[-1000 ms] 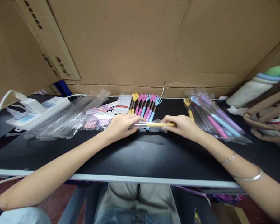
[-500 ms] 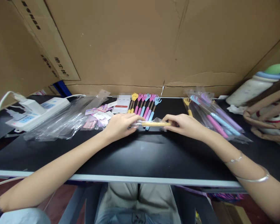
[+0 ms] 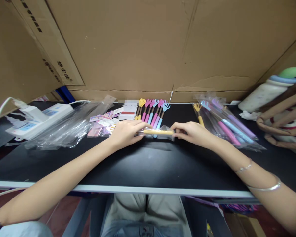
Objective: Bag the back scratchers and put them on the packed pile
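A yellow-handled back scratcher (image 3: 158, 132) is held lying crosswise just above the black tabletop (image 3: 148, 164), near its middle, and is sheathed in a clear plastic sleeve (image 3: 166, 130) whose loose end crinkles out past the handle towards the right. The scratcher is judged to be light and stiff, a thin rod with a rounded grip, while the sleeve is judged thin, soft and slippery, so that a firm hold is best taken on the handle through the film rather than on the film alone. The left end of the sleeve is pinched by the left hand (image 3: 126, 132), its fingers curled over it and its thumb underneath. The right end is pinched by the right hand (image 3: 192, 133), fingertips pressed together at the mouth of the sleeve. Just behind the hands a row of unwrapped scratchers (image 3: 151, 112) is laid side by side, with small claw-shaped heads in yellow, pink and blue and dark shafts between head and grip. To the right a pile of bagged scratchers (image 3: 222, 123) is fanned out, glossy under its film. To the left, small printed cards (image 3: 102, 123) and a heap of empty clear bags (image 3: 64, 126) are spread, with a white power strip (image 3: 39, 120) beyond them. A wall of brown corrugated cardboard (image 3: 150, 49) closes the back, matt and creased, and a woven bag (image 3: 283, 125) is seen at the far right.
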Demonstrator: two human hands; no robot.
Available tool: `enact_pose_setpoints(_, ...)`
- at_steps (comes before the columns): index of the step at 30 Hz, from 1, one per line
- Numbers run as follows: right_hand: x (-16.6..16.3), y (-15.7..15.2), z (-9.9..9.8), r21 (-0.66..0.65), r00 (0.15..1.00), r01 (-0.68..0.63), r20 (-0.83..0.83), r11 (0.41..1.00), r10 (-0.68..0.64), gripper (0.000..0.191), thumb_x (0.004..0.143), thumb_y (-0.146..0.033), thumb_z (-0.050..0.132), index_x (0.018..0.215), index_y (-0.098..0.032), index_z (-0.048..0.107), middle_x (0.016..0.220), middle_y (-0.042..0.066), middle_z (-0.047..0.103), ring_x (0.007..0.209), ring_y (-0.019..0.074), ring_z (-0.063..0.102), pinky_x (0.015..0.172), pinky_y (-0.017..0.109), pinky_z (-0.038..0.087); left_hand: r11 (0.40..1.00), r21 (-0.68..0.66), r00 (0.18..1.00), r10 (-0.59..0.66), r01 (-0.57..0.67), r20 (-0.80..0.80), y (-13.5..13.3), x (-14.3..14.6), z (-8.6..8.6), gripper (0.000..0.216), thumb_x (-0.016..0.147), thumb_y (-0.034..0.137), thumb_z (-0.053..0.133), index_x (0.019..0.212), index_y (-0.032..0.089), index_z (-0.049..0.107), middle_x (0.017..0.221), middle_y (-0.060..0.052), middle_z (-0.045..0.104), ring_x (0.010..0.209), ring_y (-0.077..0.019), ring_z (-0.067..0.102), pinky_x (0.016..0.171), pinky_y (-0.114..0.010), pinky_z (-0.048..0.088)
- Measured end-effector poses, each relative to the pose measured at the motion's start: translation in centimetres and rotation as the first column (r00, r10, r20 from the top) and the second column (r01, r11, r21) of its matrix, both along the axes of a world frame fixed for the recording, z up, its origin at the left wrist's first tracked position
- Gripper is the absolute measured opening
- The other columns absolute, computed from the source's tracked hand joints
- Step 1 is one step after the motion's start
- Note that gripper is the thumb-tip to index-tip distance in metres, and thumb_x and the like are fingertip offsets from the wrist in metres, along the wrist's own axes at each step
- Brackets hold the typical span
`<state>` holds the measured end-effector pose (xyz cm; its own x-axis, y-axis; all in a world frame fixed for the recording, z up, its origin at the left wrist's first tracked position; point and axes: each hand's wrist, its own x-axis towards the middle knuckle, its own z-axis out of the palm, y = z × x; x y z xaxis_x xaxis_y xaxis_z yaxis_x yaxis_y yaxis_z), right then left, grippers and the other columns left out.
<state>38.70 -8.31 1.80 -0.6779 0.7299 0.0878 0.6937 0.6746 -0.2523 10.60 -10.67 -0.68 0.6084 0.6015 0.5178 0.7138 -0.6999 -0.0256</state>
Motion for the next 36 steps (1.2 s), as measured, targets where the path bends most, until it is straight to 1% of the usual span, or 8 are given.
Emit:
enact_pose_setpoints(5,-0.6,-0.5,-0.6,0.012,0.995,-0.067,-0.072,0.998,0.067,0.012,0.089,-0.031,0.053,0.089,-0.023,0.062,0.070,-0.001,0.068,0.063,0.0134,0.061,0.058,0.022,0.034,0.999,-0.021,0.999,-0.046,0.046,0.028,-0.5,0.6,-0.2,0.026,0.081,0.020,0.060,0.106,0.025,0.061,0.099,0.003,0.070,0.078,-0.0119,0.064,0.061,-0.019,0.041)
enact_pose_setpoints(8,-0.8,-0.6,-0.9,-0.010,0.990,-0.084,-0.112,0.996,0.083,0.013,0.088,-0.033,0.055,0.089,-0.023,0.063,0.070,-0.002,0.067,0.062,0.0129,0.061,0.059,0.021,0.035,0.999,-0.016,0.999,-0.046,0.047,0.023,-0.6,0.7,-0.3,0.027,0.082,0.022,0.061,0.108,0.026,0.061,0.101,0.003,0.070,0.080,-0.0121,0.065,0.064,-0.019,0.043)
enact_pose_setpoints(10,-0.9,-0.5,-1.1,-0.007,0.990,-0.062,-0.123,0.998,0.061,0.012,0.086,-0.033,0.057,0.090,-0.024,0.063,0.070,-0.002,0.068,0.061,0.0122,0.060,0.058,0.021,0.035,0.999,-0.023,0.999,-0.041,0.041,0.020,-0.6,0.7,-0.4,0.027,0.082,0.023,0.061,0.108,0.026,0.061,0.101,0.004,0.069,0.080,-0.0116,0.065,0.064,-0.019,0.043)
enact_pose_setpoints(13,-1.0,-0.5,-1.3,0.012,0.991,0.009,-0.132,1.000,-0.008,0.011,0.084,-0.033,0.059,0.083,-0.022,0.062,0.067,-0.002,0.066,0.057,0.0112,0.056,0.054,0.021,0.032,0.999,-0.034,0.999,-0.041,0.042,0.022,-0.5,0.7,-0.6,0.027,0.082,0.022,0.060,0.109,0.027,0.060,0.101,0.005,0.069,0.081,-0.0116,0.065,0.064,-0.019,0.043)
enact_pose_setpoints(16,-1.2,-0.5,-1.5,-0.058,0.982,0.007,-0.186,0.998,-0.018,0.018,0.086,-0.037,0.057,0.079,-0.020,0.060,0.062,-0.002,0.064,0.055,0.0109,0.056,0.055,0.020,0.033,0.999,-0.038,0.999,-0.038,0.039,0.025,-0.5,0.7,-0.6,0.027,0.082,0.023,0.061,0.109,0.026,0.061,0.101,0.004,0.069,0.082,-0.0123,0.066,0.064,-0.019,0.043)
enact_pose_setpoints(21,-1.4,-0.6,-1.6,-0.185,0.955,-0.068,-0.296,0.980,0.010,0.022,0.087,-0.038,0.054,0.084,-0.018,0.061,0.059,-0.002,0.063,0.053,0.0109,0.056,0.058,0.021,0.037,0.998,-0.043,0.999,-0.037,0.038,0.017,-0.5,0.7,-0.5,0.029,0.083,0.023,0.060,0.112,0.026,0.061,0.102,0.001,0.069,0.083,-0.0130,0.066,0.066,-0.019,0.045)
enact_pose_setpoints(29,-1.7,-0.9,-1.2,-0.258,0.924,-0.128,-0.382,0.958,0.021,0.028,0.088,-0.042,0.053,0.088,-0.015,0.061,0.060,0.000,0.062,0.054,0.0121,0.057,0.057,0.022,0.042,0.997,-0.080,1.000,-0.011,0.012,0.016,-0.6,0.7,-0.3,0.035,0.082,0.020,0.058,0.116,0.028,0.060,0.104,0.002,0.069,0.083,-0.0136,0.066,0.065,-0.019,0.046)
enact_pose_setpoints(36,-2.0,-1.2,-1.0,-0.338,0.899,-0.171,-0.439,0.925,0.006,0.030,0.089,-0.043,0.051,0.092,-0.015,0.060,0.061,0.000,0.060,0.054,0.0119,0.057,0.057,0.023,0.045,0.996,-0.081,0.999,-0.029,0.031,0.025,-0.5,0.6,-0.2,0.036,0.082,0.018,0.057,0.117,0.024,0.059,0.102,0.000,0.068,0.084,-0.0138,0.065,0.069,-0.020,0.047)
